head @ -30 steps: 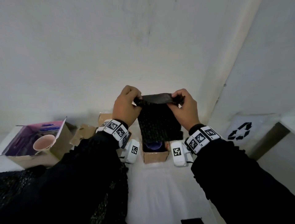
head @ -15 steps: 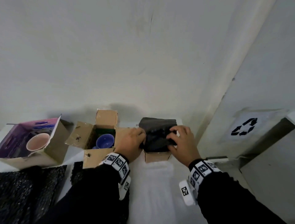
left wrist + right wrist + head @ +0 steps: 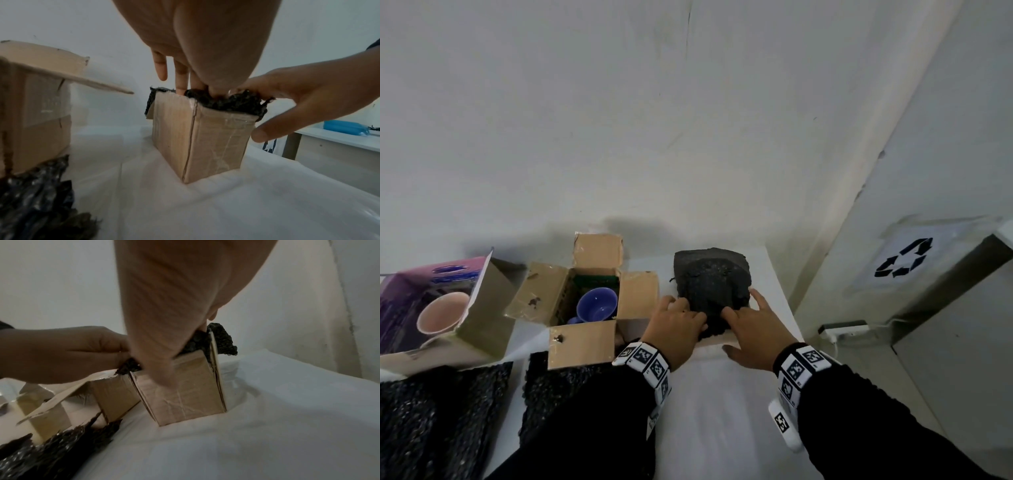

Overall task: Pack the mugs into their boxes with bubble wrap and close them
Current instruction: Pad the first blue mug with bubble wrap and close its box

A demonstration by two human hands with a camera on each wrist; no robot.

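Pressing black bubble wrap sheet (image 3: 711, 286), held aloft a second ago, down into small brown cardboard box (image 3: 202, 134); left hand (image 3: 677, 331) and right hand (image 3: 751, 329) fingers straight, pushing, not grasping. Mug hidden beneath; flaps next.

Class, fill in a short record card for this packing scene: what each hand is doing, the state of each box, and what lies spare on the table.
left hand: fingers pressing black bubble wrap into the small box
right hand: fingers pressing the same wrap
small box: open, stuffed with wrap
middle box: flaps open, blue mug inside, uncovered
purple box: open, pink mug inside
spare wrap: lying at the table's near edge
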